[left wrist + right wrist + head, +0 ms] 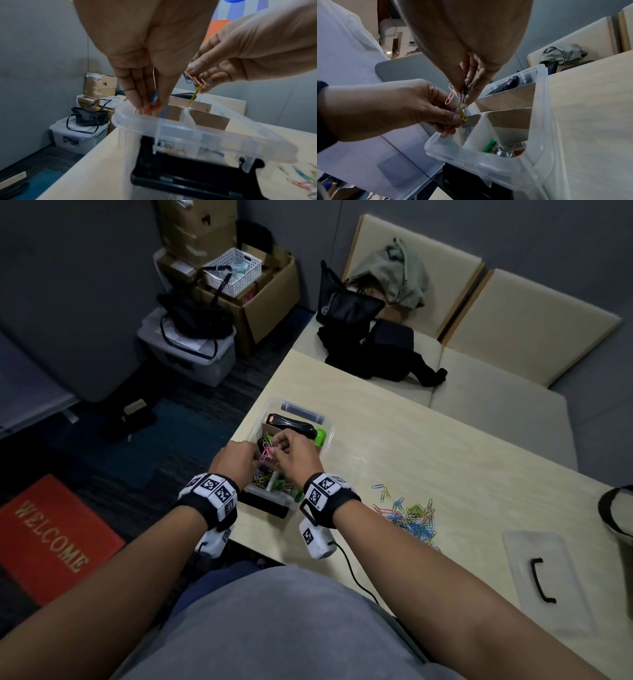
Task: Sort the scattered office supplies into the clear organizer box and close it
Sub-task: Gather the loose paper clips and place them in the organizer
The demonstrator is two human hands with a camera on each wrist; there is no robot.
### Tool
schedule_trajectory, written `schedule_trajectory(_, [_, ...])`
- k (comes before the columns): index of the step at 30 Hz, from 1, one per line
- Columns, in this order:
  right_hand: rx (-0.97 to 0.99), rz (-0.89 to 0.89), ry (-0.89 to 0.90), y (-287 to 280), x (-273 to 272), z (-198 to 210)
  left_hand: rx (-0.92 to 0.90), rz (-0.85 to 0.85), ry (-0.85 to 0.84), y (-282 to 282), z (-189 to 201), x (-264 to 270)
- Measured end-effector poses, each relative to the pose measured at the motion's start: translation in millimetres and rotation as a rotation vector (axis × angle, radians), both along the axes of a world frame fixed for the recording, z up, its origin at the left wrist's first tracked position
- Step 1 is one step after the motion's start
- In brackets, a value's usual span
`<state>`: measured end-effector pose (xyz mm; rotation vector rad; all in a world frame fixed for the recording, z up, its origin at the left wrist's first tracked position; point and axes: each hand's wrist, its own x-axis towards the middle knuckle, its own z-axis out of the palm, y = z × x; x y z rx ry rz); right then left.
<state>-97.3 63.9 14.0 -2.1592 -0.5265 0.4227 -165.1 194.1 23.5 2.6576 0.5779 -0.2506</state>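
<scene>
Both hands, the left hand (236,461) and right hand (295,455), pinch a tangle of coloured paper clips (269,454) over the clear organizer box (329,429) at frame centre, apparently mid-drop; a loose pile of paper clips (411,517) and the lid (544,580), lower right, likely come next.

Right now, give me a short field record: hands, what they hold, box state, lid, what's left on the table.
left hand: pinches paper clips over the organizer box
right hand: pinches a tangle of clips, pink one hanging out
organizer box: open, cardboard dividers inside, clips, a black stapler and a green item already in
lid: off, flat on the table, right of the person
loose clips: coloured pile on the table, right of the box
</scene>
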Motion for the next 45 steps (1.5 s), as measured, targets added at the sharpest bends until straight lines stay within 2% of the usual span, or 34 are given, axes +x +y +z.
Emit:
schedule_trajectory(5, [-0.001, -0.027, 0.036, 5.4, -0.7, -3.7, -0.057, 0.028, -0.001, 9.6, 3.5, 4.3])
schedule_trajectory(9, [-0.017, -0.021, 0.058, 9.3, -3.9, -6.7, 0.017, 0.096, -0.079, 15.8, -0.6, 4.2])
schedule_trajectory(19, [-0.374, 0.182, -0.001, 36.6, -17.7, -16.9, 0.072, 0.095, -0.048, 18.6, -15.6, 1.9])
schedule_trajectory(24, [-0.426, 0.243, -0.017, 42.0, -19.5, -19.7, 0.104, 0.087, -0.032, 16.2, -14.8, 4.4])
schedule_trajectory(28, [-0.392, 0.240, -0.008, 30.9, -14.6, -18.7, 0.101, 0.089, -0.037, 15.1, -13.9, 6.8])
schedule_trajectory(31, [-0.284, 0.217, -0.040, 18.8, -11.1, -11.6, 0.120, 0.101, -0.031, 13.1, -13.3, 8.2])
schedule_trajectory(37, [-0.051, 0.035, -0.092, -20.9, -0.5, -5.8, 0.204, 0.091, -0.162, -8.5, -12.8, 18.2])
schedule_trajectory(41, [0.030, -0.080, -0.123, -64.2, 11.0, -6.4, 0.170, 0.009, -0.217, -38.9, -8.3, 34.9])
schedule_trajectory(45, [0.031, -0.201, -0.143, -111.4, 21.2, -13.3, 0.128, -0.138, -0.215, -76.0, -5.8, 54.6])
